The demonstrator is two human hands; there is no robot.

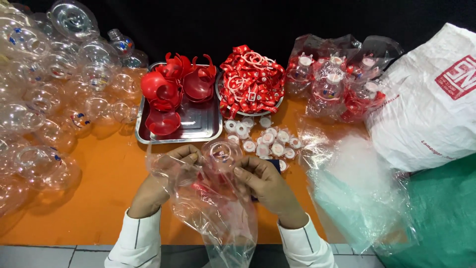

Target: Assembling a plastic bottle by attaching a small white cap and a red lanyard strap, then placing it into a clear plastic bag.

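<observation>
There are two hands (pixel 163 183) — one metal tray (pixel 206 130), one white sack (pixel 431 99), about a dozen white caps (pixel 263 141).

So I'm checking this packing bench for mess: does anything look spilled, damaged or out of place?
Nothing looks damaged. The small white round caps lie scattered loose on the orange table rather than in a tray, and red plastic bowl-shaped pieces sit heaped unevenly in the metal tray.

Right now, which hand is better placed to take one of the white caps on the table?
Probably the right hand: the white caps lie just beyond its fingers. The left hand is farther off, across the clear bag both hands hold.
</observation>
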